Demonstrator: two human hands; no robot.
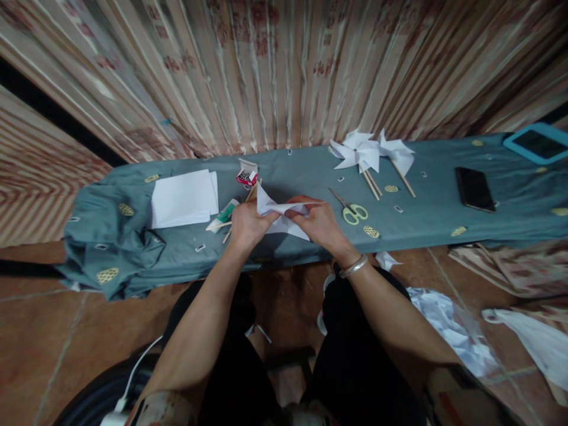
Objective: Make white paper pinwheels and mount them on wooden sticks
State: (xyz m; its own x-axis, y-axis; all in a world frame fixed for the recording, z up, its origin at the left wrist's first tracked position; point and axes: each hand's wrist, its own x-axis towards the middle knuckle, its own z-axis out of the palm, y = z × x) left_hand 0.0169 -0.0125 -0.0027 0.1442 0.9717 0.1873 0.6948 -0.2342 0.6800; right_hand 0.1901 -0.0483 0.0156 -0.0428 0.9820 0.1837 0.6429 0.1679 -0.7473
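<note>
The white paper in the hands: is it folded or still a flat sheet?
Folded. The white paper shows pointed flaps and creases, pinched between the left hand and the right hand above the cloth-covered bench.

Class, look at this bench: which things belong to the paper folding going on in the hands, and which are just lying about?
In use:
folded white paper, pinched by left hand and right hand
paper sheets
finished pinwheels
scissors
pin box
glue tube

Lying about:
black phone
blue-framed tablet
crumpled paper on floor
</note>
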